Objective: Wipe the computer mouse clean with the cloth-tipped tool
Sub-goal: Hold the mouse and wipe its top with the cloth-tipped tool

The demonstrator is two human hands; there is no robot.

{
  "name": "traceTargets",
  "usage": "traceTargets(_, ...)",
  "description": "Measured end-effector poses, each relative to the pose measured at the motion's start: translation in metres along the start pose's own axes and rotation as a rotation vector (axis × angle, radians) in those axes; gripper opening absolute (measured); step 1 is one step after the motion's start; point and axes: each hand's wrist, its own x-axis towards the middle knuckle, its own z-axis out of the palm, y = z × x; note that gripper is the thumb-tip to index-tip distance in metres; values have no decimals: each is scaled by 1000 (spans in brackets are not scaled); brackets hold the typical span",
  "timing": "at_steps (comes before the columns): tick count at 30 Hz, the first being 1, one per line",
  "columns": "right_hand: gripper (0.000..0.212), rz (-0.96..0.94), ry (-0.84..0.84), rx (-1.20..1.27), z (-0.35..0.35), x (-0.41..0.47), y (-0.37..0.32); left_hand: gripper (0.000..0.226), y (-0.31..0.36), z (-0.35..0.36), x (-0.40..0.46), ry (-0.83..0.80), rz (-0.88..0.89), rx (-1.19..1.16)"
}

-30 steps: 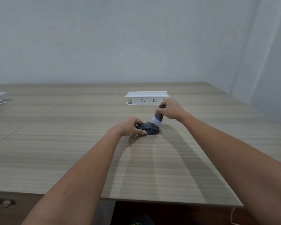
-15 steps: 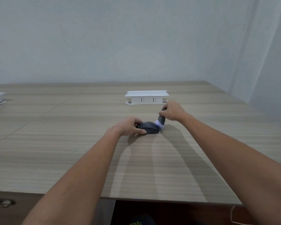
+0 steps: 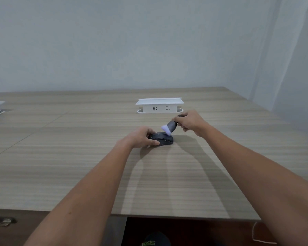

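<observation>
- Our right hand point(image 3: 188, 120) has lifted the cloth-tipped tool point(image 3: 169, 128) a bit since before; fingers clamped round its handle, tip touching the mouse point(image 3: 163, 138).
- Our left hand point(image 3: 140, 137) grips the mouse on the table point(image 3: 78, 166).

Almost nothing here can be read. Below the near edge of the table point(image 3: 149, 213), in the dark space under it, a dark rounded object point(image 3: 156, 239) bears green lettering that appears upside down and partly cut off by the frame; it cannot be made out with certainty. The white socket box point(image 3: 159, 105) on the table shows only outlet slots, with no legible print
</observation>
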Motion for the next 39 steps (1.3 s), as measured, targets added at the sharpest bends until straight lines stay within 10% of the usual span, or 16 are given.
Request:
traceTargets(14,19,-116,45,-477,2,5,1,33,12,3,-8,78,-21,26)
traceTargets(39,12,-222,-94,-334,-5,-8,0,36,14,11,-10,126,-62,0)
